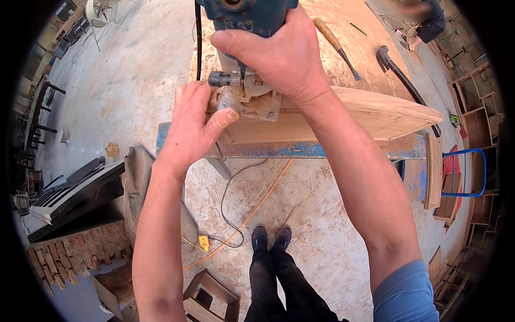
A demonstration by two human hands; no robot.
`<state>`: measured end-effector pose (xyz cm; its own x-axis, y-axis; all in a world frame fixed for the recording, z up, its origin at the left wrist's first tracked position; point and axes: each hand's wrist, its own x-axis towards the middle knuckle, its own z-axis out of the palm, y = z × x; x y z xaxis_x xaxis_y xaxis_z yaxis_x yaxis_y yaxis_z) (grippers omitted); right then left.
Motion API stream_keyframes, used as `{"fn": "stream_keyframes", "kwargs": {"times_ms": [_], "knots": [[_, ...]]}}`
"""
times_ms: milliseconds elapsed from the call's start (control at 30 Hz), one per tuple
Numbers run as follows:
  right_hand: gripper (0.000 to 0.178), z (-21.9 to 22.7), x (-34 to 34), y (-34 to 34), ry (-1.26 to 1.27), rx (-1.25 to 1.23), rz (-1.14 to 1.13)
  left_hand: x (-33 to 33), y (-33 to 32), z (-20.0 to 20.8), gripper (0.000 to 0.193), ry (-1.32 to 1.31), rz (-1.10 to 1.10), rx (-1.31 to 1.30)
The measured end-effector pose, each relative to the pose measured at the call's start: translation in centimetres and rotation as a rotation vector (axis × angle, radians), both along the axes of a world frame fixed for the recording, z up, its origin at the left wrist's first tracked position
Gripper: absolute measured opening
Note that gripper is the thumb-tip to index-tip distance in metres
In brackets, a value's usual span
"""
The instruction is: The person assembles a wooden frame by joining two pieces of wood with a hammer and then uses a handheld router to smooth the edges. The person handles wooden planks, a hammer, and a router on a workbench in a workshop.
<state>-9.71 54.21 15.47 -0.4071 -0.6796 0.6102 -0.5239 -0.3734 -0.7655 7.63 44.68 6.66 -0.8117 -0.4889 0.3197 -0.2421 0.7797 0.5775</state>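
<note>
My right hand [284, 59] is wrapped round the blue body of a trim router [247, 19], its thumb lying across the front. The router's clear plastic base [260, 111] rests on the edge of a pale wooden board [370, 115], near the board's left end. A black knob [219, 79] sticks out from the router's left side. My left hand [196, 121] grips that left end of the board, its fingers over the top and its thumb against the clear base. The cutting bit and part of the wood beneath are hidden by the base and my hands.
The board lies on a workbench with a blue metal edge [300, 150]. A wooden-handled chisel [338, 47] and a black hammer [399, 75] lie beyond it. Cords run over the floor to a yellow connector [204, 243]. Another person [429, 21] is at the far right.
</note>
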Motion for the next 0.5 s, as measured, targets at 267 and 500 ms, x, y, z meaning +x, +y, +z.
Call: {"fn": "stream_keyframes", "kwargs": {"times_ms": [267, 500], "knots": [[0.066, -0.07, -0.09, -0.24, 0.008, -0.006, -0.003, -0.15, -0.01, -0.17, 0.066, 0.028, 0.006, -0.006], [0.065, -0.18, -0.16, -0.33, 0.01, -0.019, -0.016, -0.21, 0.03, -0.16, 0.064, 0.019, 0.011, 0.002]]}}
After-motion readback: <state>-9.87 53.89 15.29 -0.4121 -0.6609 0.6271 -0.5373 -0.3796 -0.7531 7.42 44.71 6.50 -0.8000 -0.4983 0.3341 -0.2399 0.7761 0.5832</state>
